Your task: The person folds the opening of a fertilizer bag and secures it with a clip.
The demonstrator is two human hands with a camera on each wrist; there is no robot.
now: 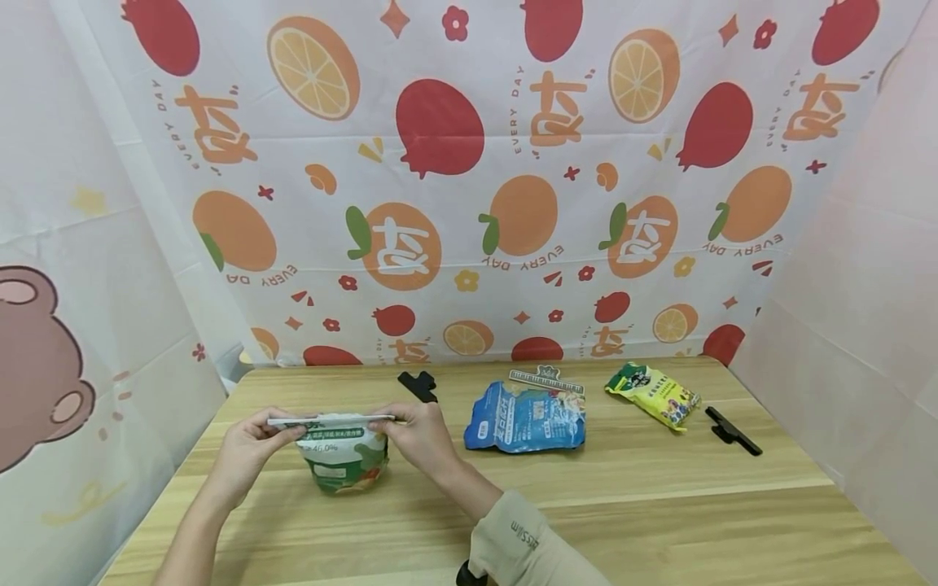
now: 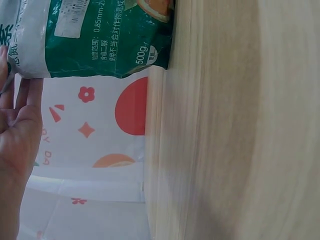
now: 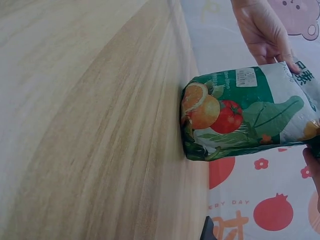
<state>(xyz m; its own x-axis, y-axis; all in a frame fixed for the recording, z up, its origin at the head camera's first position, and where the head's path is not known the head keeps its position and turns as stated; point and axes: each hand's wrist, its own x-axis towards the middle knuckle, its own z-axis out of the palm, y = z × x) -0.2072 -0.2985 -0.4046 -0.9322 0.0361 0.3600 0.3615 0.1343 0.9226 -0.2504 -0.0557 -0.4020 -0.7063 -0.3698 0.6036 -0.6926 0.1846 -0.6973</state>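
Observation:
A green and white plastic bag (image 1: 343, 464), printed with fruit and vegetables and marked 500g, stands upright on the wooden table. Its top edge is flattened into a pale strip. My left hand (image 1: 245, 449) pinches the left end of that strip between thumb and fingers. At the other end, my right hand (image 1: 421, 438) pinches it the same way. Seen from the right wrist, the bag (image 3: 235, 115) bulges at its base, and the left hand (image 3: 265, 30) grips the far corner. Only part of the right hand (image 3: 313, 170) shows there.
Just behind the right hand lies a black clip (image 1: 418, 384). Further right are a blue bag (image 1: 523, 423) with a pale ruler-like clip (image 1: 545, 378) at its top, a yellow and green packet (image 1: 655, 396) and another black clip (image 1: 734, 431). A fruit-printed curtain (image 1: 454, 309) hangs behind the table.

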